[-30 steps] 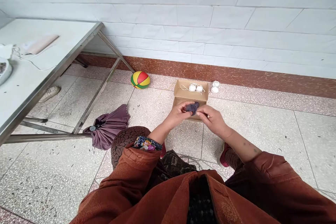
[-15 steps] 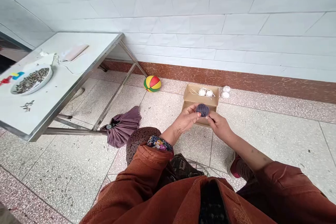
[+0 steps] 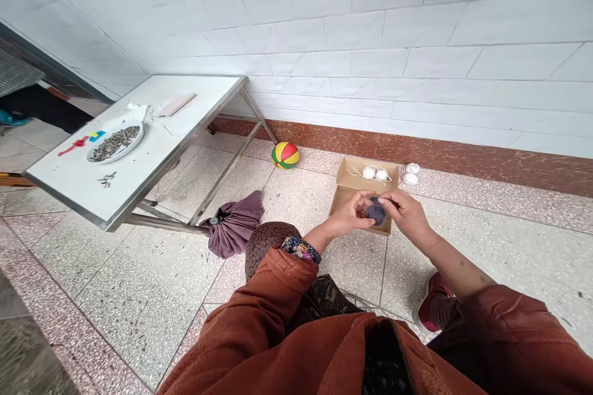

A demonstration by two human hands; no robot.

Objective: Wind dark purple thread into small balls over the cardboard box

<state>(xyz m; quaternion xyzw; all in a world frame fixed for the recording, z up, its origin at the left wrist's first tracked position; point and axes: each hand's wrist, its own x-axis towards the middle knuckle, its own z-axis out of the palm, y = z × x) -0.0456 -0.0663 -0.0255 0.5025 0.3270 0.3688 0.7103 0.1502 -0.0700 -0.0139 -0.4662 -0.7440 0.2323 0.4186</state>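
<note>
A small dark purple-grey ball of yarn (image 3: 375,215) is held in front of me, above an open cardboard box (image 3: 340,199). The fingers of my left hand (image 3: 351,215) curl around its left side. At the ball's upper right, my right hand (image 3: 407,213) pinches the yarn between thumb and forefinger; any loose strand there is too fine to make out. Two white yarn balls (image 3: 375,173) with loose ends lie at the box's far side. More white yarn (image 3: 411,174) sits on the floor just right of the box.
A metal-framed white table (image 3: 152,151) stands at left, bearing a plate (image 3: 139,142) of sunflower seeds. A colourful ball (image 3: 285,155) rests by the tiled wall. Purple folded cloth (image 3: 236,222) lies near a table leg. Another person's dark-clothed leg (image 3: 46,108) shows at far left.
The view has swung left, so the scene sits further right. My right hand has moved from the ball's lower right to its top, and the ball has turned in my fingers.
</note>
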